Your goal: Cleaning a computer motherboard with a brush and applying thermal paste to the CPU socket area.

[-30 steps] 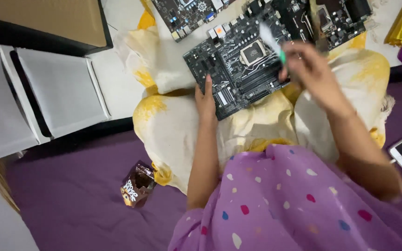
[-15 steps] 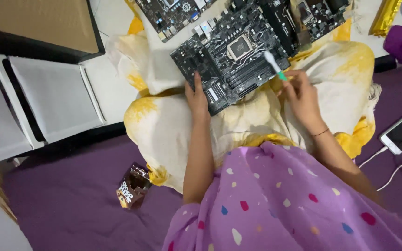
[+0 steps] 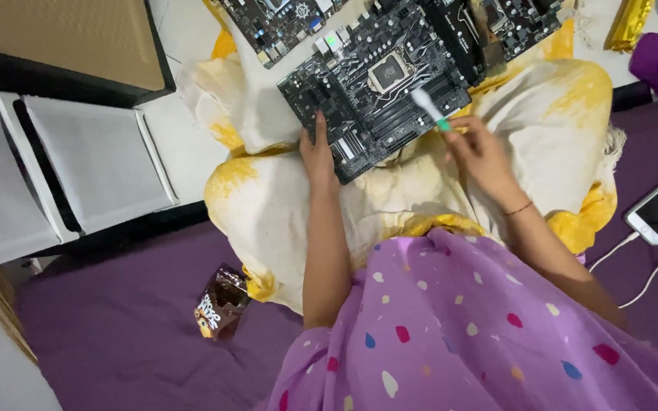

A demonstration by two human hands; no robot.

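Bright, even indoor light across the whole scene, soft and diffuse, with no hard-edged shadows. The pale floor tiles (image 3: pixel 192 144) at upper left run close to washed out. The dark motherboard (image 3: pixel 375 84) holds its detail, small components crisp with faint glints on the metal socket. A soft shadow sits under the left hand (image 3: pixel 318 152). The toothbrush (image 3: pixel 429 108) head shows slight motion smear. The purple sleeve (image 3: pixel 451 335) nearest the lens looks a touch soft. Lines bend mildly toward the frame edges.
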